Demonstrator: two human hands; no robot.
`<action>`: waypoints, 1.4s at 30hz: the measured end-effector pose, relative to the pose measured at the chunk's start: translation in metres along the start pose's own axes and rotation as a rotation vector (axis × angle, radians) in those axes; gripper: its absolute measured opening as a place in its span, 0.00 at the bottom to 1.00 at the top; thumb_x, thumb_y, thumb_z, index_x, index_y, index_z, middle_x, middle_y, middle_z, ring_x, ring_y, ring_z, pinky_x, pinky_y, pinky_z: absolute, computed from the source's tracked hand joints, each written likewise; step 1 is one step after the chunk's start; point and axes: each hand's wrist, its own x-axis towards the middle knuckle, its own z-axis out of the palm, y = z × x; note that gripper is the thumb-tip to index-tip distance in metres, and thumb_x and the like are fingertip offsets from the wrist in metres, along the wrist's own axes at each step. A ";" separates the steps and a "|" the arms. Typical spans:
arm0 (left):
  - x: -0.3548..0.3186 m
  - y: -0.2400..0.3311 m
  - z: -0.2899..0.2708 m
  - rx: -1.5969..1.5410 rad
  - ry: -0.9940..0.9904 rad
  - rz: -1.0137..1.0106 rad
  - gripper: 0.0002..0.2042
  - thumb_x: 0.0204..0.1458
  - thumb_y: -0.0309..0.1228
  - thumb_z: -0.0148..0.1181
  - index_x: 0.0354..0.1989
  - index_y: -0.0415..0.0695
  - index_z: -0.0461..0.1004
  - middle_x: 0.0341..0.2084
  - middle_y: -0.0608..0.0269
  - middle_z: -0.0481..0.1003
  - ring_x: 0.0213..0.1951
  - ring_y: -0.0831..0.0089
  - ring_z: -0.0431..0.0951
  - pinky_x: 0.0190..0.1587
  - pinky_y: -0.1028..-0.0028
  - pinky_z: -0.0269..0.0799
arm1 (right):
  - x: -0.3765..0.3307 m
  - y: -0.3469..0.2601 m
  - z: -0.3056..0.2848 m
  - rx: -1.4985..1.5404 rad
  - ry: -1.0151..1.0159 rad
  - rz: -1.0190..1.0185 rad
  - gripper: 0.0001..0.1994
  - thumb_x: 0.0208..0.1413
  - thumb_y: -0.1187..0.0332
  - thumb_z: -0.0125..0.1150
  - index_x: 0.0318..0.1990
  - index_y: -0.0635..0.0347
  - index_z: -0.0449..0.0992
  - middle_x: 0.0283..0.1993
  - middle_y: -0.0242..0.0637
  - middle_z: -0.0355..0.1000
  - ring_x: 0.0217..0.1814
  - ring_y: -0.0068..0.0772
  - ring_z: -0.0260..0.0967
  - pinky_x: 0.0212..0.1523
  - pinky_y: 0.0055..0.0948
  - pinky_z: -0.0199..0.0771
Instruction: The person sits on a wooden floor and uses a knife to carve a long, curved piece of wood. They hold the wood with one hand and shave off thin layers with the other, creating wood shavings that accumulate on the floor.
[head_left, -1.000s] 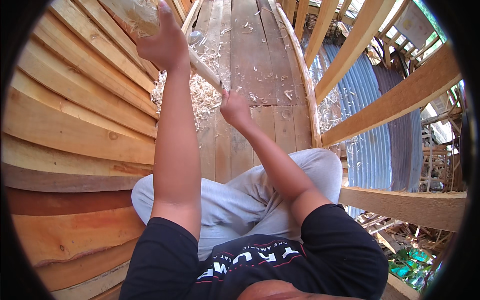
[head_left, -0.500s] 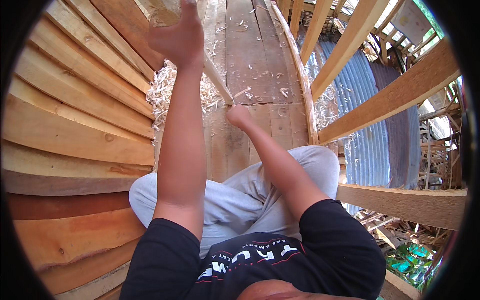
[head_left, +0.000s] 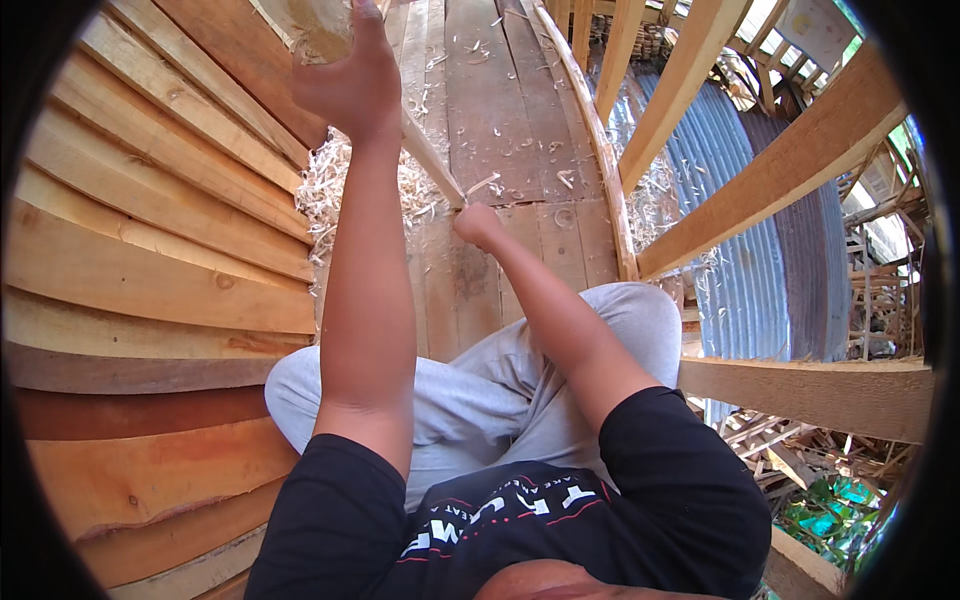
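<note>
My left hand [head_left: 350, 88] reaches far forward at the upper left, thumb stretched away from me, its other fingers mostly hidden. It is closed around a pale piece of wood [head_left: 312, 32] that runs out of the top of the picture. My right hand [head_left: 478, 226] is a fist at the near end of a slim, light wooden stick [head_left: 432, 166]. This stick slants up and left, passing behind my left wrist, so its far end is hidden. Beside the right fist lies a thin curled shaving [head_left: 484, 185].
Curly wood shavings [head_left: 330, 190] heap beside the stacked planks [head_left: 170, 240] on the left and scatter over the plank floor [head_left: 500, 110]. Wooden railing slats [head_left: 680, 90] stand on the right, with corrugated metal sheets [head_left: 730, 220] beyond. My crossed legs [head_left: 450, 400] are below my arms.
The view has shifted slightly. Both hands keep nearly the same places and grips, and the stick lies at the same slant.
</note>
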 end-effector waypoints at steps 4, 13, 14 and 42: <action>0.017 -0.039 -0.024 0.073 0.009 -0.008 0.21 0.48 0.40 0.66 0.34 0.29 0.74 0.22 0.56 0.76 0.21 0.72 0.75 0.26 0.75 0.71 | -0.021 -0.012 0.001 0.010 -0.014 0.032 0.18 0.53 0.66 0.46 0.41 0.75 0.74 0.36 0.59 0.74 0.29 0.49 0.76 0.26 0.42 0.75; 0.009 -0.031 -0.024 0.080 0.036 0.083 0.21 0.49 0.42 0.65 0.31 0.30 0.74 0.17 0.57 0.74 0.15 0.74 0.73 0.18 0.78 0.70 | 0.003 0.001 0.008 -0.057 0.089 -0.054 0.19 0.55 0.65 0.44 0.40 0.75 0.74 0.36 0.56 0.75 0.30 0.46 0.76 0.28 0.41 0.77; 0.009 -0.030 -0.026 0.079 0.054 0.113 0.21 0.49 0.42 0.65 0.30 0.30 0.74 0.17 0.57 0.74 0.15 0.74 0.73 0.19 0.78 0.70 | -0.001 0.001 0.008 -0.054 0.035 -0.031 0.19 0.55 0.65 0.44 0.40 0.75 0.75 0.37 0.56 0.75 0.31 0.46 0.76 0.28 0.41 0.77; 0.016 -0.020 -0.182 -0.114 0.054 -0.436 0.29 0.53 0.56 0.55 0.37 0.36 0.61 0.21 0.60 0.69 0.25 0.74 0.72 0.31 0.73 0.71 | -0.010 0.031 0.007 -0.352 0.037 0.051 0.16 0.51 0.68 0.48 0.42 0.66 0.78 0.49 0.53 0.72 0.53 0.51 0.70 0.51 0.43 0.71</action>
